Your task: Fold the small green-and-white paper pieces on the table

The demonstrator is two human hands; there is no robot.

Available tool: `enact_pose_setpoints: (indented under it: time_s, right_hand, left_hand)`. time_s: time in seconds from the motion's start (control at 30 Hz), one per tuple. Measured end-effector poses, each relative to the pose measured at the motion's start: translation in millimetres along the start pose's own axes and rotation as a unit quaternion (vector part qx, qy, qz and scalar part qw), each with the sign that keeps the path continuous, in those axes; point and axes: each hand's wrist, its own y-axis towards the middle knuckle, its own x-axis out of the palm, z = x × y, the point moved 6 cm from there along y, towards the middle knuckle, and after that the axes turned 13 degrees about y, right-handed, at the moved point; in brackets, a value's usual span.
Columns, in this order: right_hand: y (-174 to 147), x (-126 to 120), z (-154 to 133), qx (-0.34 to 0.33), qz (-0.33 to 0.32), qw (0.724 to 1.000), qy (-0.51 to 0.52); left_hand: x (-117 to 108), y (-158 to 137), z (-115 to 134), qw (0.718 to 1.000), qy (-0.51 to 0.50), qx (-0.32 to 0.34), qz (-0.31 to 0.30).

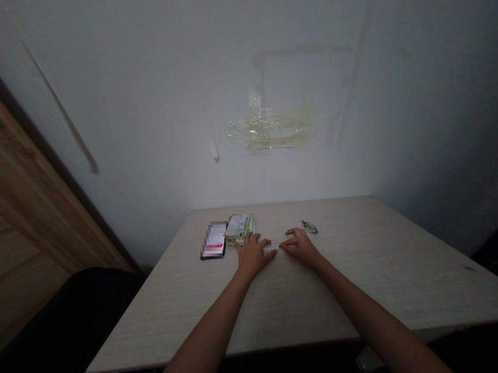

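Note:
A small white printed sachet [270, 246] lies on the table between my hands. My left hand [250, 257] holds its left part down between thumb and forefinger. The other fingers of that hand are spread, their tips at the near edge of a stack of green-and-white packets [239, 226]. With thumb and fingertips together, my right hand [300, 246] pinches the sachet's right end. Just beyond the right hand is a small crumpled green packet [310, 227], apart from the fingers. What is under the left palm is hidden.
A phone [214, 240] with a lit, blurred-out screen lies left of the stack. The pale wooden table [382, 269] meets a wall [149, 130] with yellowed tape [271, 131] on it. Wooden boards [25, 216] and a dark shape [81, 306] are at the left.

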Motion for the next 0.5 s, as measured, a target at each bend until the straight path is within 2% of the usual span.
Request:
enact_pose_setpoints:
  time_s: [0.27,0.5]
  right_hand:
    - [2.1,0.6,7.3,0.016,0.044,0.999,-0.016]
    - [2.1,-0.3,7.0,0.017,0.03,0.999,-0.026]
  left_hand:
    - [1.1,0.3,-0.7,1.0,-0.006,-0.006,-0.014]
    - [-2.1,-0.4,0.2,1.0,-0.001,-0.01,-0.029]
